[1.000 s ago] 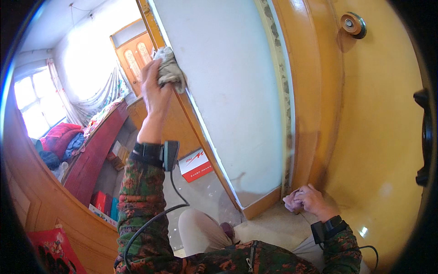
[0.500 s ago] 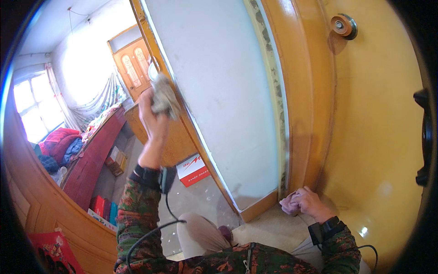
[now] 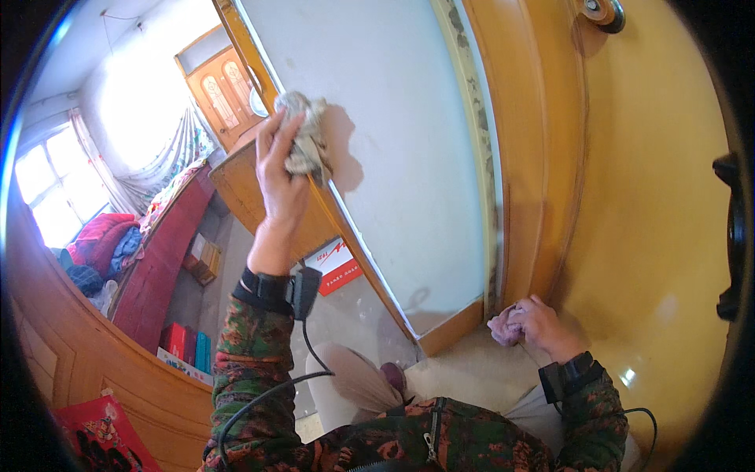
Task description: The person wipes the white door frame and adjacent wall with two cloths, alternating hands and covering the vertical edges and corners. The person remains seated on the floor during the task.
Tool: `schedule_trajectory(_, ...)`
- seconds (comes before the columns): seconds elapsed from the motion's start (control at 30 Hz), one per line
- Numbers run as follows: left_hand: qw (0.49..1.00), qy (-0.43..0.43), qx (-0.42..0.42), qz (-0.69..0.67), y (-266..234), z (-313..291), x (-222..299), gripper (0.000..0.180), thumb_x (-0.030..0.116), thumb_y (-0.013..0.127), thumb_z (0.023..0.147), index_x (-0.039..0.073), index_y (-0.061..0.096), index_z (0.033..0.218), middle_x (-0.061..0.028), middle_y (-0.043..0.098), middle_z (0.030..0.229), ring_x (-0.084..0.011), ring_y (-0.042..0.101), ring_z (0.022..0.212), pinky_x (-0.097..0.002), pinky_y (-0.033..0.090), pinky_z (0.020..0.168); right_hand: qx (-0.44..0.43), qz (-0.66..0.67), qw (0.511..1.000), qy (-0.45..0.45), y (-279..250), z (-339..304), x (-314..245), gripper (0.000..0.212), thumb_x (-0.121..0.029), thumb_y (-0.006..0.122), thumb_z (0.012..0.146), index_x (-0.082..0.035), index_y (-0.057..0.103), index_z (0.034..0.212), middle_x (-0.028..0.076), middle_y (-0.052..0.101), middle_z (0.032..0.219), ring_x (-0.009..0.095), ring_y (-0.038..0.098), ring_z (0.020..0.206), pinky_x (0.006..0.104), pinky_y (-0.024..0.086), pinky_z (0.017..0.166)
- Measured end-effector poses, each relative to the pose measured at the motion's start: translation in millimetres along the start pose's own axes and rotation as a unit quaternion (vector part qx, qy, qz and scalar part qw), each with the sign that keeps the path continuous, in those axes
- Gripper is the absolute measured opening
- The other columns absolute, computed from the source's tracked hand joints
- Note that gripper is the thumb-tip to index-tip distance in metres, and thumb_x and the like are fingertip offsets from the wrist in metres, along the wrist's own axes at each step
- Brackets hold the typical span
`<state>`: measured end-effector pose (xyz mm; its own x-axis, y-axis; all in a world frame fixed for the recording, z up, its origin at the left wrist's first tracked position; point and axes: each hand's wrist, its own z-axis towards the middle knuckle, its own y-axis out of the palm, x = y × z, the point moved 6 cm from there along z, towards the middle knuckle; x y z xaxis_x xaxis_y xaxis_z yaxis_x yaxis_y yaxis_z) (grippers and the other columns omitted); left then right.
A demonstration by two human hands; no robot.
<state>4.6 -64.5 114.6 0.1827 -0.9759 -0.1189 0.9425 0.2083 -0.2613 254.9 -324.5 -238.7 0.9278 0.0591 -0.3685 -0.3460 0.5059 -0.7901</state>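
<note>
My left hand (image 3: 281, 177) is raised and closed on a bunched grey-beige rag (image 3: 305, 138). That rag presses against the wooden edge strip (image 3: 316, 206) beside a pale wall panel (image 3: 377, 157). Low on the right, my right hand (image 3: 548, 329) grips a crumpled pinkish-purple cloth (image 3: 506, 326) near the foot of the wooden door frame (image 3: 535, 197). Its fingers curl over the cloth, so part of it is hidden. Both wrists carry black straps with cables.
A yellow wooden door (image 3: 653, 197) with a round knob (image 3: 602, 13) stands at the right. Beyond the edge strip are a red-and-white box (image 3: 336, 266), a dark red platform (image 3: 153, 275) heaped with bedding (image 3: 102, 240), and a far wooden door (image 3: 226, 98). A carved wooden door (image 3: 118, 358) is at lower left.
My left hand with the grey rag has shifted right and sits against the strip and panel, less blurred than before. The view has tilted slightly; my right hand stays with the purple cloth low down.
</note>
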Motion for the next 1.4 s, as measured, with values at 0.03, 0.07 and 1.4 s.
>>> schedule_trajectory(0.03,1.000,-0.028,-0.008,-0.006,4.3,-18.2,0.0,0.052,-0.006,0.060,0.079,0.013,0.065,0.127,-0.0167,0.050,0.139,-0.0361,0.047,0.131,-0.0423,0.038,0.110,-0.009,-0.016,1.000,0.000,1.1,0.1,0.5,0.006,-0.015,0.063,0.077,-0.011,0.068,0.076,0.011,0.061,0.091,0.034,0.058,0.092,0.0416,0.051,0.074)
schedule_trajectory(0.07,0.999,-0.040,-0.010,0.007,7.5,-35.9,1.3,0.049,-0.004,0.063,0.081,0.014,0.066,0.126,-0.0167,0.050,0.138,-0.0362,0.047,0.130,-0.0420,0.039,0.109,-0.020,-0.035,0.999,-0.004,1.7,0.0,0.1,0.006,-0.015,0.063,0.077,-0.011,0.068,0.076,0.011,0.061,0.091,0.033,0.058,0.091,0.0416,0.051,0.074)
schedule_trajectory(1.4,0.999,-0.009,0.041,-0.030,-31.8,59.8,-13.3,0.049,0.013,0.067,0.089,0.012,0.055,0.136,-0.0103,0.052,0.125,-0.0244,0.051,0.121,-0.0372,0.047,0.099,-0.024,0.002,0.999,-0.024,2.4,7.1,0.0,0.006,-0.014,0.064,0.077,-0.014,0.070,0.080,0.008,0.061,0.090,0.032,0.058,0.092,0.0420,0.050,0.078)
